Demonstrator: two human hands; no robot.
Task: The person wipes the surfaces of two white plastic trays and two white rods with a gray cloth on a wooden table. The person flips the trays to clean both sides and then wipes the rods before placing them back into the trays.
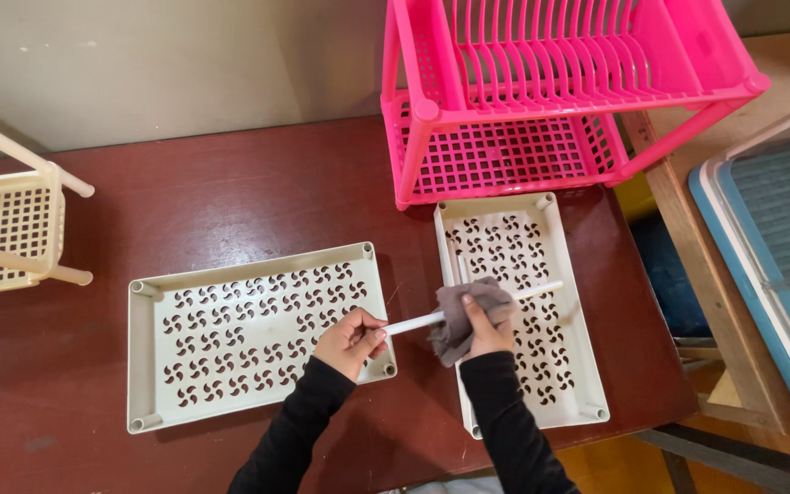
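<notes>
- One white rod (468, 306) is gripped at its end by the closed left hand (351, 340).
- One grey cloth (466, 316) is pinched around the rod by the right hand (486, 337).
- Two cream perforated trays are counted: one (153, 366) beneath the left hand, one (578, 366) under the right; possibly further rods (454, 261) lie there.
- One pink rack (541, 91) stands beyond the right hand, on a dark red table (230, 183).

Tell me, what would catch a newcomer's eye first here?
The bright pink rack at the table's far edge stands out most. In front of it, the left hand holds a white rod while the right hand wraps a grey cloth around it, above two cream perforated trays.
</notes>
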